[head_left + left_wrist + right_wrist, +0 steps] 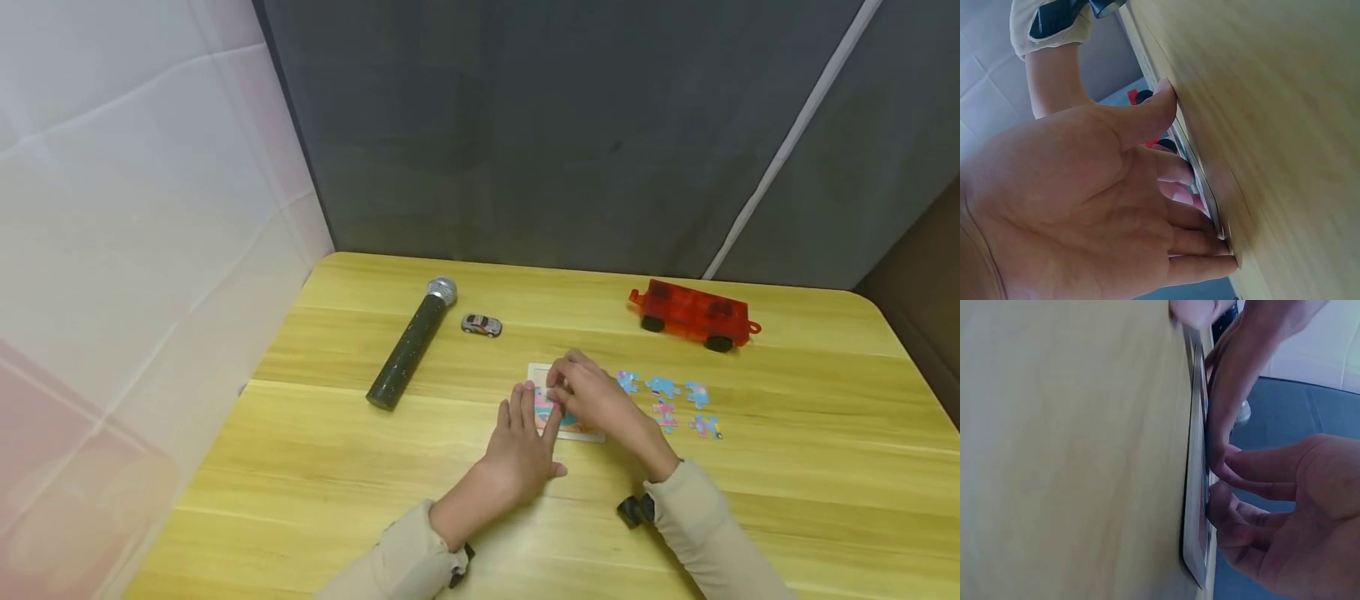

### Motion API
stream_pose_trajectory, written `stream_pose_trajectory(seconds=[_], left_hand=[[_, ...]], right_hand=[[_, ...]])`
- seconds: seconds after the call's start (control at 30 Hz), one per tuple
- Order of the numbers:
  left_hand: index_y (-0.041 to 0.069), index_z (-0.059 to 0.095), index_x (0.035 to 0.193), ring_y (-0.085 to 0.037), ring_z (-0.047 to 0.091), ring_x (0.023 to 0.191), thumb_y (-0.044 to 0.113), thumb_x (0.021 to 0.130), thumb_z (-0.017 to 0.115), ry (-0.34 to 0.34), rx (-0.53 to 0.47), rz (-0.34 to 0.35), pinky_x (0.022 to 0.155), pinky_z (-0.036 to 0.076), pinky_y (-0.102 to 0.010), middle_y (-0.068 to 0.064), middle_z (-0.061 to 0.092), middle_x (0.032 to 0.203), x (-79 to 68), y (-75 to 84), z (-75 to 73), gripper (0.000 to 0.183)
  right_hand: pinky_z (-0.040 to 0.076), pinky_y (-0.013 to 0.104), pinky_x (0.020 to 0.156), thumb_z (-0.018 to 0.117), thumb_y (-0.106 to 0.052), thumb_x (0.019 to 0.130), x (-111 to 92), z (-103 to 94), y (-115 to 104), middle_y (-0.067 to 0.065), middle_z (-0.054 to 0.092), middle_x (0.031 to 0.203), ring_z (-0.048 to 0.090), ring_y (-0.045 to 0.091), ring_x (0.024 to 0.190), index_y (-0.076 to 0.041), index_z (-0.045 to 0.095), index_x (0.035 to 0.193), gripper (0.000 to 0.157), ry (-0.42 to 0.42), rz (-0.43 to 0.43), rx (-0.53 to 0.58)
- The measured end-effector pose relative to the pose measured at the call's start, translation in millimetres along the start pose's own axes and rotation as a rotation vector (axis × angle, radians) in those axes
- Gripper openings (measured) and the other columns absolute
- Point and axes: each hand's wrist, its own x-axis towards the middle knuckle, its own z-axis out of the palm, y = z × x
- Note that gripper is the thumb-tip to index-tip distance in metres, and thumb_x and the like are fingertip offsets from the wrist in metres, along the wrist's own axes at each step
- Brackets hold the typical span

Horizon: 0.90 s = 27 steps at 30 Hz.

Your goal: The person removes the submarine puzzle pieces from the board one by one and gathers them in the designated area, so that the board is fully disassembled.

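1. Board (540, 367): we find it on the desk (300, 475), beneath both hands, its pale rim only partly exposed.
2. Laid pieces (569, 420): pink, teal and orange areas show within the rim, so we judge the puzzle partly assembled. A pale patch at the upper left seems bare; because the hands mask much of the surface, we cannot count what is in place.
3. Loose pieces (663, 387): we count five, blue and pink, lying near one another to the right of the board. These we take to be the portion left to set in.
4. Left hand (521, 458): fingers extended, resting over the board's left part; we see nothing in its grasp.
5. Right hand (596, 400): fingers bent, tips drawn close together at the board beside the left index finger. We cannot tell whether they pinch a piece.
6. Microphone (408, 350), car (482, 325) and wagon (693, 315): well apart from the hands, and, we judge, uninvolved.
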Motion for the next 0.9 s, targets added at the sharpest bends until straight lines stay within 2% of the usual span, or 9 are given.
stream_pose_trajectory(seconds=[0.2,0.4,0.47,0.67,0.77,0.9], left_hand=[[0.025,0.023,0.177,-0.039,0.023,0.168,0.072,0.109,0.037,-0.003,0.008,0.006,0.134,0.033,-0.044,-0.026,0.024,0.178,0.1,0.6,-1.0,0.083],[0.028,0.021,0.178,-0.039,0.024,0.168,0.072,0.11,0.037,-0.001,0.02,0.004,0.133,0.034,-0.044,-0.026,0.024,0.178,0.1,1.0,-1.1,0.083],[0.027,0.02,0.178,-0.039,0.025,0.168,0.072,0.11,0.037,0.004,0.025,0.005,0.133,0.034,-0.044,-0.026,0.025,0.178,0.0,1.0,-0.6,0.083],[0.027,0.018,0.178,-0.039,0.026,0.167,0.072,0.109,0.037,0.013,0.023,0.002,0.133,0.034,-0.043,-0.025,0.024,0.179,-0.4,-0.1,0.0,0.084],[0.027,0.018,0.178,-0.039,0.025,0.168,0.071,0.11,0.037,0.005,0.017,-0.001,0.134,0.033,-0.044,-0.025,0.023,0.179,-0.3,-0.6,-0.2,0.084],[0.027,0.019,0.178,-0.039,0.024,0.168,0.071,0.11,0.039,-0.004,0.006,-0.002,0.134,0.033,-0.044,-0.025,0.023,0.179,-0.2,-0.4,-0.8,0.084]], right_hand=[[0.057,0.035,0.077,0.072,-0.004,0.106,2.2,4.3,0.8,0.007,0.067,0.101,0.061,0.016,0.085,-0.004,0.069,0.102,0.004,0.028,0.009,0.029],[0.058,0.028,0.068,0.068,0.003,0.105,2.5,1.8,5.2,0.006,0.073,0.083,0.068,0.011,0.068,-0.001,0.066,0.1,0.007,0.035,-0.015,0.191],[0.057,0.026,0.069,0.068,0.004,0.105,1.9,-1.3,7.2,0.007,0.073,0.083,0.067,0.01,0.068,-0.001,0.067,0.1,0.007,0.043,-0.022,0.213],[0.051,0.024,0.058,0.066,0.007,0.105,1.9,-10.0,13.7,0.015,0.074,0.094,0.061,0.014,0.062,0.0,0.067,0.103,0.007,0.089,0.005,0.233],[0.054,0.027,0.065,0.067,0.001,0.107,2.7,-8.3,15.6,0.014,0.073,0.096,0.064,0.015,0.069,0.001,0.068,0.108,0.002,0.049,-0.012,0.197],[0.058,0.036,0.082,0.071,-0.009,0.107,2.2,-2.4,13.9,0.011,0.07,0.104,0.065,0.019,0.09,0.0,0.071,0.112,0.01,-0.009,-0.047,0.126]])
